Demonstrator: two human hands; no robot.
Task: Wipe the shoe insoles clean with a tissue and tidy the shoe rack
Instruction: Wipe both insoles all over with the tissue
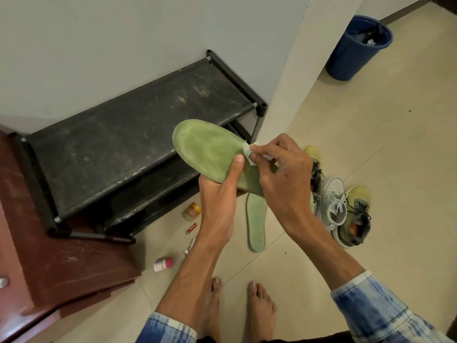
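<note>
Insole (210, 152) | left hand (217, 191) grips mid-length, toe up-left | right hand (284, 179) pinches tissue (248, 152) at right edge | stroke: leftward across

Pale green insole (207, 152), white tissue (249, 154), dusty black shoe rack (128, 134), blue bin (356, 48), reddish-brown cabinet (49, 256), beige tiled floor (371, 144), blue-and-white plaid sleeves (378, 308), yellow-grey shoes (356, 214).
</note>
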